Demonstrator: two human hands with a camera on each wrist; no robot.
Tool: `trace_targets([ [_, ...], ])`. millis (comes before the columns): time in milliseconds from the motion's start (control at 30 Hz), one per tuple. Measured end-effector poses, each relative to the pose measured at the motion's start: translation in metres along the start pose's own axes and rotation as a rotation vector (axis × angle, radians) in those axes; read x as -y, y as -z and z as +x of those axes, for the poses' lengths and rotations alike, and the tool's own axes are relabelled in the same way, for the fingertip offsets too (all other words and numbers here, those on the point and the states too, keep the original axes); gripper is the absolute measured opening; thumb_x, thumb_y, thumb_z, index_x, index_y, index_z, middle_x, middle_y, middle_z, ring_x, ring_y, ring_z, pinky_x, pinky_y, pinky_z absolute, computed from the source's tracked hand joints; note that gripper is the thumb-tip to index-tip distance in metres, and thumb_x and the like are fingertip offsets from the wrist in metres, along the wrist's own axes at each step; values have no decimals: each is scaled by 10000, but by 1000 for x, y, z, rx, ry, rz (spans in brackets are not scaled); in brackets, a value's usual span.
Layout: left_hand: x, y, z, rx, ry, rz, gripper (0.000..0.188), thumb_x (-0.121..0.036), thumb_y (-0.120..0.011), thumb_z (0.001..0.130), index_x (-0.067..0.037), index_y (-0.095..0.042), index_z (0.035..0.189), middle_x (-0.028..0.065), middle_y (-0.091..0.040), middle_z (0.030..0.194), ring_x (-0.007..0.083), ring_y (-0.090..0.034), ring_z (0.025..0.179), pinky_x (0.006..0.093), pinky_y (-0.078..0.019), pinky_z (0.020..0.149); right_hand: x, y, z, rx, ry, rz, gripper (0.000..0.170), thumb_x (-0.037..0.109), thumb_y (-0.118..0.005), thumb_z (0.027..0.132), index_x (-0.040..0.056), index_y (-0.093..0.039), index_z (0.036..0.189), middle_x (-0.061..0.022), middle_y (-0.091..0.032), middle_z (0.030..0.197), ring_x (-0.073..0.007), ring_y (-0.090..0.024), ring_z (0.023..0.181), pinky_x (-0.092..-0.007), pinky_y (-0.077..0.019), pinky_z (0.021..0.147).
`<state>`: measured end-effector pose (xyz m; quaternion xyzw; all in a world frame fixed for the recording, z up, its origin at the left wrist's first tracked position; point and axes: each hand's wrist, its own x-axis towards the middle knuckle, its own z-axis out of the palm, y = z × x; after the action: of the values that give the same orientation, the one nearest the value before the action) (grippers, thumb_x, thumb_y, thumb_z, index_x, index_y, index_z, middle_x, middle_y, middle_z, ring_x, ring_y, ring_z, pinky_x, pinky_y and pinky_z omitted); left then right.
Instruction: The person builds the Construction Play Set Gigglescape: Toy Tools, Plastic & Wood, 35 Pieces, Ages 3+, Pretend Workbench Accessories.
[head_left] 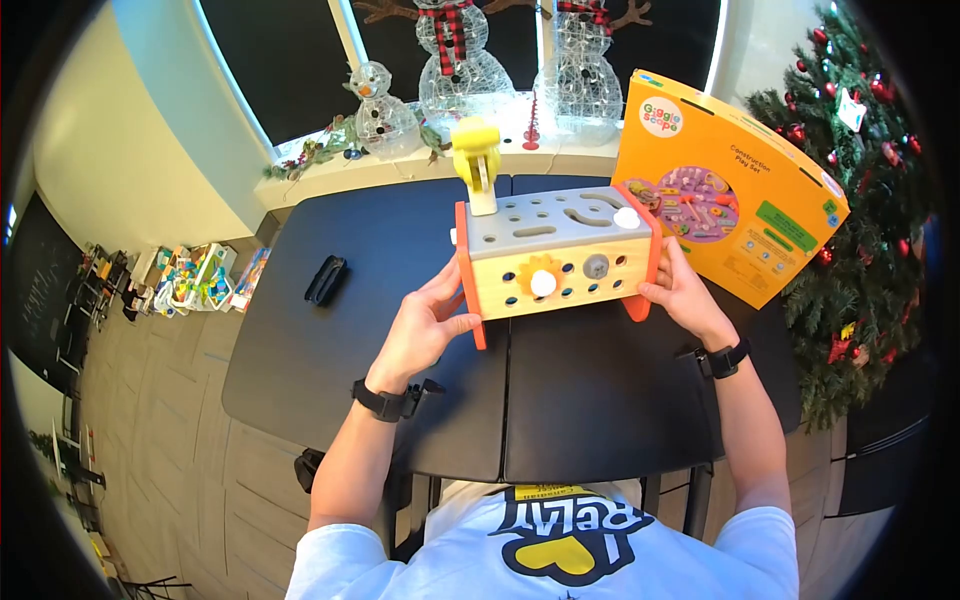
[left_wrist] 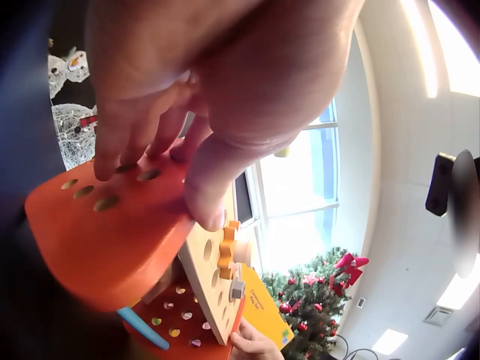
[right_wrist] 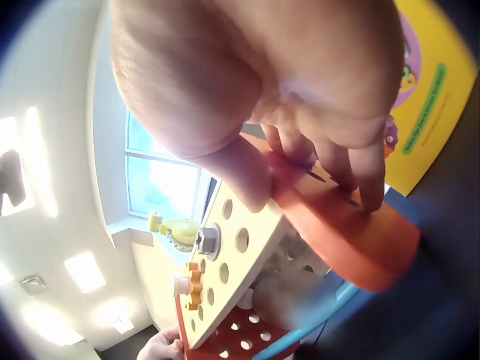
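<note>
A toy workbench (head_left: 560, 300) with a grey slotted top and a pale wooden front is held between my two hands over the black table. My left hand (head_left: 425, 322) grips its left red end panel (left_wrist: 112, 240), thumb at the front edge and fingers on the outer face. On the other side, my right hand (head_left: 692, 298) holds the right red end panel (right_wrist: 352, 232) the same way. An orange gear (head_left: 526, 272) with a white knob and a grey hex bolt (head_left: 596, 266) are fitted on the front. A yellow-green piece (head_left: 477, 150) stands on the top's left end.
Behind my right hand, a yellow-orange play set box (head_left: 770, 190) stands on the table (head_left: 400, 235). A small black object (head_left: 326, 281) lies to the left. Wire snowmen (head_left: 390, 120) line the window sill, and a decorated tree (head_left: 850, 330) is at the right.
</note>
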<state>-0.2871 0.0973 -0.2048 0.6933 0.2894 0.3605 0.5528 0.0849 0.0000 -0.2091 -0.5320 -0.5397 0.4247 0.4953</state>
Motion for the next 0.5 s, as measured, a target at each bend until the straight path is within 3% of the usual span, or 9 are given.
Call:
trace_targets([
  [100,8,0,-1,25,14,15,640,88,-672,945,-19,-480,1546,109,-263,1722,288,-458,1462,396,-498,1132,-1,-3,-1,-27,-21,-57,481,-67,-597,994,19,-359,1403,-186,-531,1493,-247,-548,1391,-383,-445,1141],
  [233,12,2,-3,20,14,123,564,44,-648,988,-5,-500,1530,123,-253,1724,235,-518,1406,363,-491,1124,-12,-1,-2,-6,-10,-75,460,-53,-602,1002,16,-370,1393,-183,-585,1438,-242,-583,1359,-380,-460,1127],
  [333,20,5,-7,-17,-47,187,474,-17,-619,1031,14,-539,1497,124,-413,1650,199,-579,1328,343,-504,1089,-10,0,-4,-4,-20,-89,449,-24,-621,1009,13,-380,1387,-184,-602,1421,-241,-590,1350,-378,-467,1120],
  [433,22,21,-6,-27,93,174,375,-103,-604,1064,33,-615,1413,86,-649,1430,176,-637,1211,336,-533,1004,-8,2,-3,15,-23,-89,440,17,-644,1013,8,-392,1374,-186,-607,1418,-242,-599,1337,-377,-473,1114],
  [467,26,26,-5,-129,152,342,328,-209,-670,1029,53,-707,1224,92,-770,1090,216,-700,1025,337,-557,882,-8,3,-3,23,-19,-87,438,32,-653,1014,7,-397,1369,-186,-608,1417,-242,-602,1332,-376,-475,1112],
  [500,29,28,-6,-156,134,584,331,-239,-695,1004,48,-716,1167,111,-756,1036,248,-699,976,354,-561,855,-7,3,-3,5,-21,-84,455,47,-656,1016,3,-390,1383,-191,-606,1422,-243,-605,1326,-377,-477,1111],
])
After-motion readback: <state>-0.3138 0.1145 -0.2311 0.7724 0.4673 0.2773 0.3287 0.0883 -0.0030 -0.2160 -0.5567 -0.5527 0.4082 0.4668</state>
